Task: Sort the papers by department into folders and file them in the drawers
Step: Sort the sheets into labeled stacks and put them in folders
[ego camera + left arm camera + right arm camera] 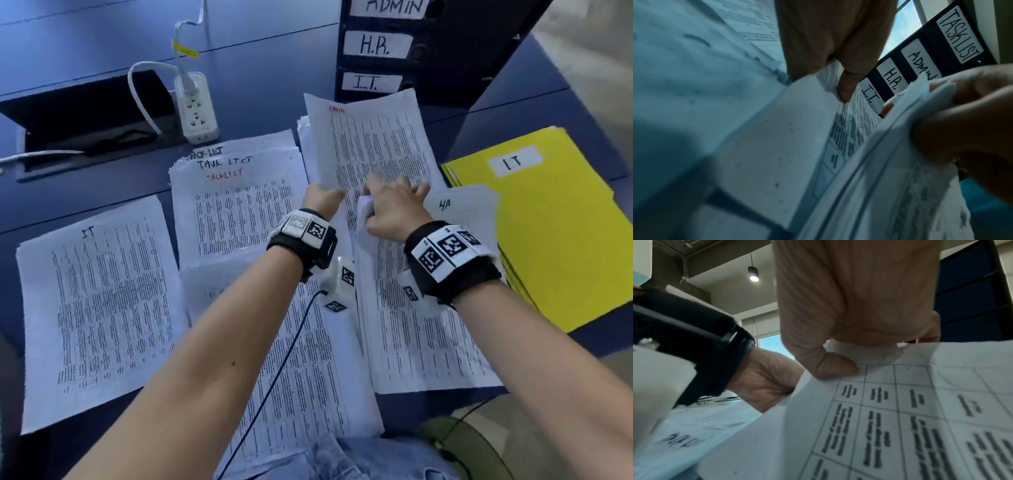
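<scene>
Centrally in the head view, the left hand (320, 198) pinches the lower edge of a sheet headed ADMIN (373, 144), while the right hand (394, 209) grips a paper bundle (411, 325); yellow folders (561, 240) lie at right.

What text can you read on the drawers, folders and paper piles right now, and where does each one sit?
"TASKLIST": top drawer label.
"ADMIN": second drawer label.
"H.R.": third drawer label.
"I.T.": bottom drawer label.
"I.T": tag on the yellow folder.
"IT": heading of the left sheet.
"TASKLIST", red: top of the middle pile.
Red heading on the lifted sheet: blurred, likely "ADMIN".
Printed tables: too small to read.
</scene>
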`<state>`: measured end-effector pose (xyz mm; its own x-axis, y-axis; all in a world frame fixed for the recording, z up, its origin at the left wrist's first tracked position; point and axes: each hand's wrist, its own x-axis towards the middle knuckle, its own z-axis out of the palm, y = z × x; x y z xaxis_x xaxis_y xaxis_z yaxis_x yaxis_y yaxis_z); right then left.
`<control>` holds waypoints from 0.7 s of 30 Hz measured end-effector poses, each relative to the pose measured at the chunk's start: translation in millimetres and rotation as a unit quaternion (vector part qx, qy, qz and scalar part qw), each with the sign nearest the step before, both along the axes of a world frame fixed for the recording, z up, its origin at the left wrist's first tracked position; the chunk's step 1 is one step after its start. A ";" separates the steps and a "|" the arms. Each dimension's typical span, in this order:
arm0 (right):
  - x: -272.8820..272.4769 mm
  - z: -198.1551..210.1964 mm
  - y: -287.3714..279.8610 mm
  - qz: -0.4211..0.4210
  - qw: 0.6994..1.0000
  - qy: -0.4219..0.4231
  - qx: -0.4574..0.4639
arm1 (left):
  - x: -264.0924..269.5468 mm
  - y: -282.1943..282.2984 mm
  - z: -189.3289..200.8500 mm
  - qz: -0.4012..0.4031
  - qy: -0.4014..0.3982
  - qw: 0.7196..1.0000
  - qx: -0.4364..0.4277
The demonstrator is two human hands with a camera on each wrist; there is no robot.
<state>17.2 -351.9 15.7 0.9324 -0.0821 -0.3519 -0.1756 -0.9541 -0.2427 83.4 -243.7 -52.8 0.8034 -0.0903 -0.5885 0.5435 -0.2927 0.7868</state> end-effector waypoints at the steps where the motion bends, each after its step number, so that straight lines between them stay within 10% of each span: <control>1: 1.6 -2.1 0.4 0.001 1.000 0.008 -0.003 | 0.6 -1.5 0.7 -0.002 -0.003 1.000 0.000; 11: 3.6 -29.8 4.4 0.010 1.000 -0.008 -0.002 | -8.0 10.6 24.7 0.046 -0.068 0.997 0.006; 21: -7.7 -24.1 39.4 0.047 0.998 -0.044 0.028 | -40.1 138.3 52.3 -0.113 -0.159 0.966 0.172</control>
